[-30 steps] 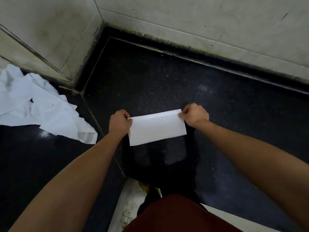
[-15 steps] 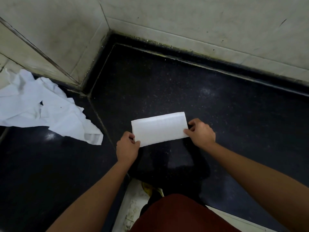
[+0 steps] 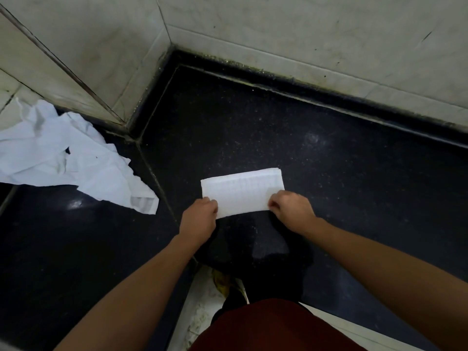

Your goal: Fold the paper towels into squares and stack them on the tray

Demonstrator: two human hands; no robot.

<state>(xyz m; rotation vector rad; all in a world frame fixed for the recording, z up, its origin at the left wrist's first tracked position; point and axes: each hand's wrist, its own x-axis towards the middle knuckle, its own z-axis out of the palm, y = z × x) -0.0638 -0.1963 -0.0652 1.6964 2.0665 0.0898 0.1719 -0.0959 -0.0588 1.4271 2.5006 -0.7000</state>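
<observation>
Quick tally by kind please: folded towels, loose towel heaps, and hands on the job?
1 folded paper towel
1 crumpled heap of paper towels
2 hands: left hand, right hand, both pinching the folded paper towel
Total: 4

- The room is dim. Soft light seems to fall from overhead, and the pale wall tiles (image 3: pixel 304 34) catch most of it.
- The black tabletop (image 3: pixel 354 186) swallows the light, apart from one small white glare spot (image 3: pixel 74 204) at the left and a fainter sheen (image 3: pixel 314 139) farther back.
- A broad dark shadow (image 3: pixel 253 244) lies on the tabletop just below the left hand (image 3: pixel 200 219) and right hand (image 3: pixel 291 211).
- The folded paper towel (image 3: pixel 240 191) is the brightest thing here, its texture only faintly visible. The crumpled paper towels (image 3: pixel 63 158) look bluish.
- Wall seams bow toward the edges, the forearms swell at the lower corners, and detail is soft and slightly grainy throughout.
</observation>
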